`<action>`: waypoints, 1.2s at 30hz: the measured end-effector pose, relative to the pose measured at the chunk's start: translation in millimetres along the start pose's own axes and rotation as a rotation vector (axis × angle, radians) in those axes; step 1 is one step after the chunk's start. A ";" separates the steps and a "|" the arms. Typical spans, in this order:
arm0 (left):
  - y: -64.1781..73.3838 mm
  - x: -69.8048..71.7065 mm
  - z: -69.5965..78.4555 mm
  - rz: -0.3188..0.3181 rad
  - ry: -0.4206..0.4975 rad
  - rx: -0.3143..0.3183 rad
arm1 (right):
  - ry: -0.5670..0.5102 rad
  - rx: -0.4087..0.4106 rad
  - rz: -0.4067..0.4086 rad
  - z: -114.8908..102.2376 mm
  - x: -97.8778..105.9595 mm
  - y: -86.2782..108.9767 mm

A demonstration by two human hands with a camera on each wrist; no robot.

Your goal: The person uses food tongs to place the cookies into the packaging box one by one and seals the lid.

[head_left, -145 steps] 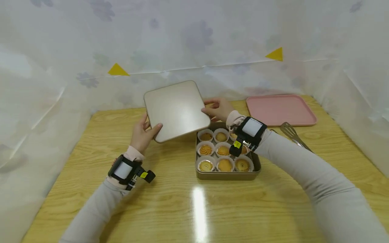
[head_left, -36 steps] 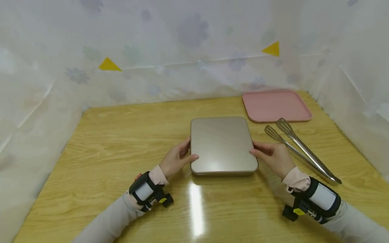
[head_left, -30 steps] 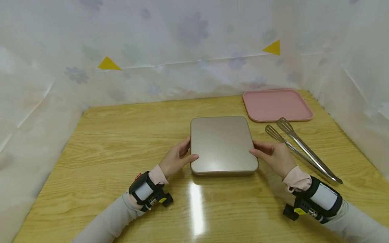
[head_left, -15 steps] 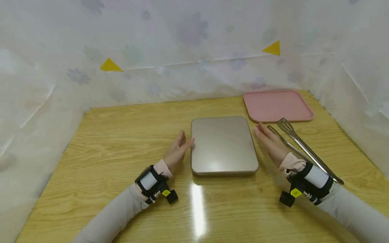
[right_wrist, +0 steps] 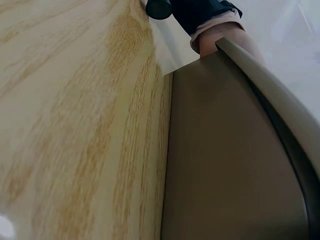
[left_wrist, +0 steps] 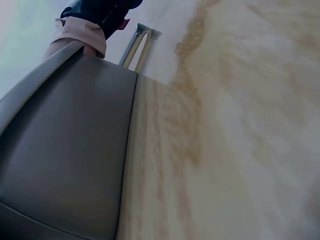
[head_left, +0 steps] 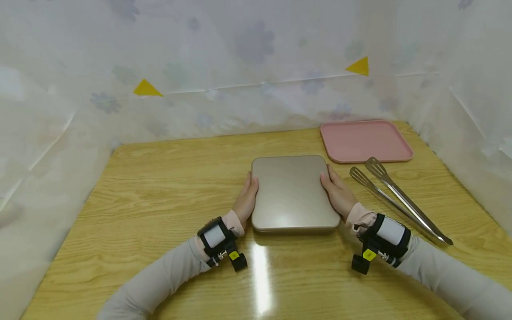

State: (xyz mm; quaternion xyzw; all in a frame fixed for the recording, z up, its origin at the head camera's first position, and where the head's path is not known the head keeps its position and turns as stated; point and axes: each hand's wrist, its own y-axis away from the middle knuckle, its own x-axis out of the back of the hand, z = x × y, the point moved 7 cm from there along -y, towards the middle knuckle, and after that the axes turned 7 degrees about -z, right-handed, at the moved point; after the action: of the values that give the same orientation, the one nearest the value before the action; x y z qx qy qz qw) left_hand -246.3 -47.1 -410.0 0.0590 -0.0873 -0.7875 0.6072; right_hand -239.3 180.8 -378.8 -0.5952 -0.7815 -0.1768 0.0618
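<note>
A square metal tin (head_left: 294, 193) with its lid on sits mid-table, the cookies inside hidden under the lid. My left hand (head_left: 245, 201) grips the tin's left side, thumb over the lid's edge and fingers along the wall. Opposite it, my right hand (head_left: 339, 195) holds the right side in the same way. Low down in the left wrist view, the tin's front wall (left_wrist: 70, 145) meets the tabletop. The right wrist view shows the wall (right_wrist: 225, 150) with a dark gap beneath the lid's rim (right_wrist: 280, 95).
A pink tray (head_left: 366, 141) lies at the back right of the wooden table (head_left: 180, 178). Metal tongs (head_left: 400, 194) with slotted ends rest in front of it, to the right of the tin. Patterned white sheeting (head_left: 240, 58) encloses the back and sides.
The lid, earlier held tilted at the left of the tin of cookies, now covers it. Both hands let go of the tin's sides, moved slightly back, and now grip it again.
</note>
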 end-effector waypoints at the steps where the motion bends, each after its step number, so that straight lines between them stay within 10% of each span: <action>1: 0.1 0.0 0.6 0.006 0.002 -0.006 | 0.008 0.004 0.006 -0.5 0.1 -0.1; 36: -11.3 2.4 9.5 0.026 -0.076 -0.007 | 0.120 -0.023 0.070 -4.2 3.8 -6.8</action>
State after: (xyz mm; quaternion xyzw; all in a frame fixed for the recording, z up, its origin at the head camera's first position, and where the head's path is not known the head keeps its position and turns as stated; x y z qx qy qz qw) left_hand -259.5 -46.1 -403.1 0.0258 -0.1084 -0.7815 0.6139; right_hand -247.3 181.2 -375.1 -0.6109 -0.7531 -0.2191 0.1078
